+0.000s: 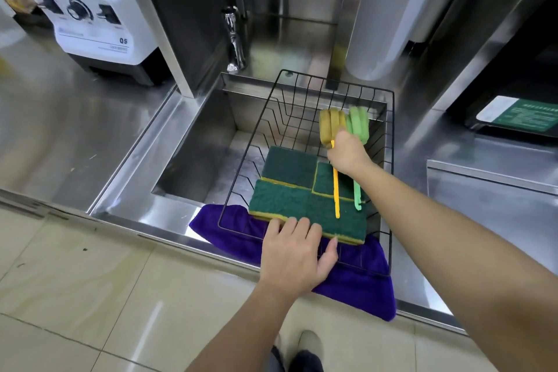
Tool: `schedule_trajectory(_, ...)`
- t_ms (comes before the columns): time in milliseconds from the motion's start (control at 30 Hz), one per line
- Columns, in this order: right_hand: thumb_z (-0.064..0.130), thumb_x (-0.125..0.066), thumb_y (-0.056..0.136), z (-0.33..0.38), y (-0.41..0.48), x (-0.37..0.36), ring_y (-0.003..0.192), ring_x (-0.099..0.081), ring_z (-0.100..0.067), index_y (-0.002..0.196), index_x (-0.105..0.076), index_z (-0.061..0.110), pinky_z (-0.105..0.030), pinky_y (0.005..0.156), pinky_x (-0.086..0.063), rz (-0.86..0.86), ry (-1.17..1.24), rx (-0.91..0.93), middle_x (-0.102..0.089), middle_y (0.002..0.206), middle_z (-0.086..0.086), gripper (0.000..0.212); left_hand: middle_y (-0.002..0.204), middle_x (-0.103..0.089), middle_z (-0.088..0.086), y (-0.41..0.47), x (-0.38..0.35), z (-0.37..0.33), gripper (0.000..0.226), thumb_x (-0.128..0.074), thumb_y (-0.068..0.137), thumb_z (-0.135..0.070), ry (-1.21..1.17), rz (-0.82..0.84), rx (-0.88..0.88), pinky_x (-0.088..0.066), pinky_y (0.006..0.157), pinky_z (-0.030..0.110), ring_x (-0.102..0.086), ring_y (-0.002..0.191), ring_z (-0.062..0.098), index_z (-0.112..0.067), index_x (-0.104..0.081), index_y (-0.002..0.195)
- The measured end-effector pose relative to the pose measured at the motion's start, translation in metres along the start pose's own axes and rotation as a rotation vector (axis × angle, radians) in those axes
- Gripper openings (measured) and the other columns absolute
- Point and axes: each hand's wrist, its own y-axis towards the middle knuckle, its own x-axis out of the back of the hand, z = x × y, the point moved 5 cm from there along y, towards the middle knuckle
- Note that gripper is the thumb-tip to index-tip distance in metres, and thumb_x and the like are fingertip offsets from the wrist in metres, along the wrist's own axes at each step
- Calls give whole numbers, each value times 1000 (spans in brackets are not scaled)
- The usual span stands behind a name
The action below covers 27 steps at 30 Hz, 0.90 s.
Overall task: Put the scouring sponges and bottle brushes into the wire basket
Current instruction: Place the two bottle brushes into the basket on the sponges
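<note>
From the head camera, a black wire basket (305, 142) sits tilted over a steel sink (199, 142), its near edge resting on a purple cloth (356, 284) that hangs over the front lip of the counter. Inside the basket lie several green scouring sponges (290, 199) with yellow undersides, flat and edge to edge, covering the near and middle part of the basket floor.

The right hand (347, 152) reaches into the far right part of the basket, fingers curled closed around the necks of two bottle brushes. The yellow brush (332, 125) has its sponge head pointing up toward the basket's back wall, and its thin handle runs down over the sponges. The green brush (359, 122) is just beside it on the right, its head also up and its handle lying along the sponges near the basket's right side.

The left hand (297, 254) rests on the basket's near edge, fingers spread and laid flat on top of the nearest sponge, thumb out over the purple cloth; it presses rather than grips.

A tap (234, 39) stands behind the sink. A white blender base (96, 21) sits on the counter at the left.
</note>
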Motion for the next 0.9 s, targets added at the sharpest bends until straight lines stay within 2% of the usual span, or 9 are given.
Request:
schedule_trajectory(67, -2, -47, 87, 1, 4, 1, 99, -58, -43, 115, -44, -9, -42, 73, -47, -29, 39, -9, -59, 108, -29, 29, 59, -52, 1, 1, -1, 0, 39, -49, 90, -41, 10, 5, 1, -37, 58, 35, -46, 57, 22, -13, -54, 63)
schedule_trajectory(167, 0, -50, 88, 3, 11, -1, 102, -58, -42, 115, -45, -7, -42, 78, -48, -36, 128, -47, -59, 111, -29, 29, 59, -52, 1, 0, -1, 0, 39, -49, 90, -40, -4, 11, -3, -38, 58, 35, -47, 57, 22, -13, -54, 63)
schedule_trajectory(267, 8, -51, 91, 3, 13, -8, 87, -55, -32, 106, -41, 1, -38, 70, -46, 45, 150, -66, -56, 97, -21, 20, 59, -52, 1, 0, -2, 0, 39, -48, 90, -41, -10, 19, -2, -38, 58, 35, -47, 57, 22, -13, -55, 63)
schedule_trajectory(367, 20, -51, 93, 5, 8, -6, 71, -53, -24, 112, -43, 1, -30, 57, -41, 60, 176, -64, -53, 79, -8, 28, 59, -52, 1, 0, -2, 1, 38, -48, 89, -41, -11, 20, 1, -37, 58, 35, -47, 58, 21, -13, -55, 63)
schedule_trajectory(467, 25, -51, 93, 7, -1, 4, 83, -59, -28, 119, -46, 1, -40, 76, -51, -14, 241, -22, -60, 92, -12, 35, 59, -52, 2, 0, -2, 1, 38, -48, 89, -41, -11, 27, -5, -37, 58, 35, -48, 58, 22, -13, -56, 64)
schedule_trajectory(533, 23, -50, 93, 8, -12, 13, 91, -59, -29, 124, -47, 1, -42, 85, -50, -62, 256, -1, -61, 99, -14, 38, 59, -53, 2, 1, -2, 1, 39, -47, 89, -41, -15, 45, -6, -37, 58, 35, -48, 58, 22, -13, -56, 64)
schedule_trajectory(733, 22, -54, 91, 24, -62, 52, 62, -51, -11, 109, -60, 6, -30, 70, -44, -52, 196, 101, -60, 86, -7, 25, 60, -57, 2, 3, -1, 2, 41, -45, 90, -42, -54, 184, -17, -41, 59, 36, -51, 59, 23, -13, -60, 65)
schedule_trajectory(833, 26, -54, 90, 36, -101, 86, 65, -52, -10, 113, -60, 11, -27, 71, -44, -118, 98, 201, -62, 94, -3, 28, 64, -61, 2, 4, 5, 1, 41, -44, 88, -43, -128, 275, 6, -45, 61, 35, -57, 62, 24, -13, -65, 72)
schedule_trajectory(900, 27, -56, 90, 41, -126, 115, 75, -56, -13, 113, -61, 13, -33, 78, -49, -181, 115, 246, -63, 97, -1, 27, 77, -67, 2, 8, 11, 1, 40, -46, 87, -45, -218, 286, 69, -47, 69, 36, -61, 74, 24, -12, -69, 88)
